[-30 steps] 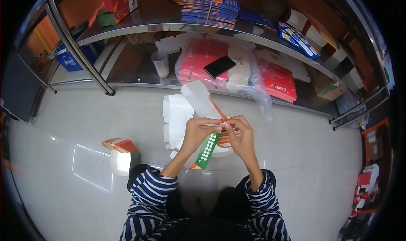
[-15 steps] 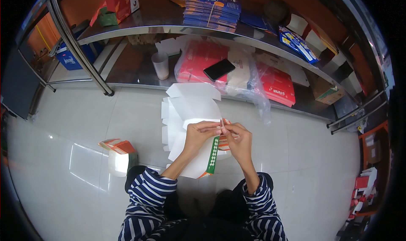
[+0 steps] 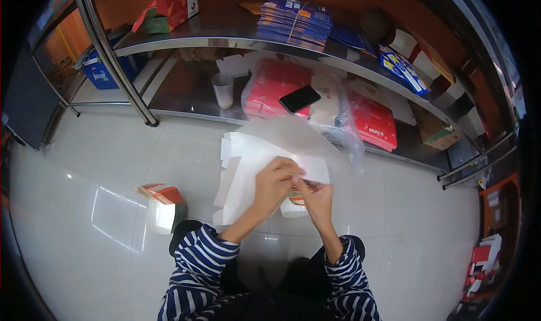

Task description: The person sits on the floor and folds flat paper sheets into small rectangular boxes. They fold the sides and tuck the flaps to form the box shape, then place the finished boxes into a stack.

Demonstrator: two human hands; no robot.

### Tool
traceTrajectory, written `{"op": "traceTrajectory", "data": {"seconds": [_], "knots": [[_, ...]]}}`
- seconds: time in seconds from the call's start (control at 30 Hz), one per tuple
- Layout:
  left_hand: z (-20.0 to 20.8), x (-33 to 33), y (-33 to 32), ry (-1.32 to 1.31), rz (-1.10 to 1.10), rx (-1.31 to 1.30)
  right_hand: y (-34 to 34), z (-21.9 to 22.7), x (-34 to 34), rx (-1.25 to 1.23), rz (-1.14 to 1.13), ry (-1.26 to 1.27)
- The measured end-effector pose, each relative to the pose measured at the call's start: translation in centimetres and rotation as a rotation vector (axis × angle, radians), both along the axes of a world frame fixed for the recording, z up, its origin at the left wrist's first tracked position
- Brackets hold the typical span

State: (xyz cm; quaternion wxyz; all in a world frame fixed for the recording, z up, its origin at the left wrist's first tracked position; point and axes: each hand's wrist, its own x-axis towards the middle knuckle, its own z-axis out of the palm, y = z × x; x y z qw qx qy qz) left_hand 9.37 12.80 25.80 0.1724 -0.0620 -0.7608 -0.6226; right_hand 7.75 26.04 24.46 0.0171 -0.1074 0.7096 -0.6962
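A large white carton blank (image 3: pixel 256 155), with tabs along its left side, is held up in front of me, its upper panel smeared by motion. My left hand (image 3: pixel 275 184) is closed on it, fingers curled over a fold near its middle. Close beside it, my right hand (image 3: pixel 316 201) pinches the blank's right-hand part, thumb almost touching the left fingers. The exact fold between the fingertips is hidden. Below the hands, partly covered, another carton (image 3: pixel 294 210) with white and orange-patterned sides shows on the floor.
An orange, white and green folded carton (image 3: pixel 164 208) sits on the tiles at my left. Ahead is a metal shelf (image 3: pixel 191 113) with a plastic cup (image 3: pixel 224 90), a black phone (image 3: pixel 300 99) and red cartons in plastic (image 3: pixel 276 84). Higher up lies a tied blue stack (image 3: pixel 295 22).
The blank has turned: its green-edged side no longer shows and the upper panel has swung to the right. My left hand has shifted slightly right and my right hand lower.
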Motion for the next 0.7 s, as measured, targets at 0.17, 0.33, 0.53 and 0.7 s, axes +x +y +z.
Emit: {"op": "traceTrajectory", "data": {"seconds": [0.17, 0.33, 0.53, 0.7], "knots": [[2.9, 2.4, 2.5, 0.161, 0.136, -0.284, -0.8, -0.2, -1.1, -0.232, -0.294, -0.053], [7.4, 5.2, -2.4, 0.416, -0.178, -0.379, 1.9, 0.9, -2.5, 0.027, -0.105, -0.172], [6.4, 1.3, -7.4, 0.173, -0.356, -0.108, 2.1, 0.6, -2.7, 0.116, 0.200, -0.382], [5.9, 1.6, -4.9, 0.333, -0.296, -0.194, 0.7, 0.9, -0.4, -0.017, 0.528, -0.369]]}}
